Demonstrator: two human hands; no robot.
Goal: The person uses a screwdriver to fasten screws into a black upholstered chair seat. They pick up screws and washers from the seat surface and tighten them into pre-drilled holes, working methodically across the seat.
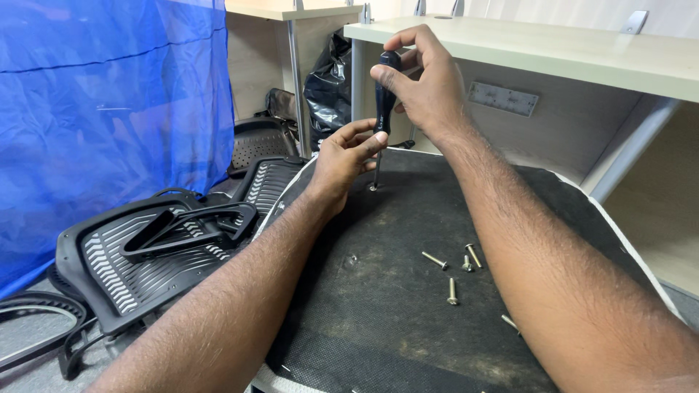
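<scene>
The right hand [426, 80] closes around the top of a screwdriver [384, 91], its dark, glossy handle pinched between thumb and curled fingers. The tool stands nearly upright, its thin metal shaft running down to a screw [373, 187] seated in the far part of a chair seat underside [408, 320]. The left hand [346, 156] sits just below the right, fingers narrowed around the shaft near its lower end, wrist resting on the seat.

The seat underside is a broad, flat panel covered in black, coarse non-woven fabric, dusty and scuffed with pale smears, edged by a thin white rim. On it, to the right of centre and near the right forearm, lie loose bolts [453, 271]: slim, silvery-brass, with round heads, scattered at different angles and close together.

To the left, on the floor, lie black plastic chair parts [138, 255]: a moulded shell with rows of slanted slots and a smooth curved armrest loop resting on top. Another slotted piece sits farther back.

A translucent blue plastic sheet [109, 109] hangs at far left, creased and shiny. Behind the hands stands a pale wood-laminate desk [553, 51] on grey metal legs; a small grey rectangular label plate [504, 98] is fixed to its front panel, just right of the right hand. A crumpled black plastic bag [328, 87] sits under the desk at far centre.
</scene>
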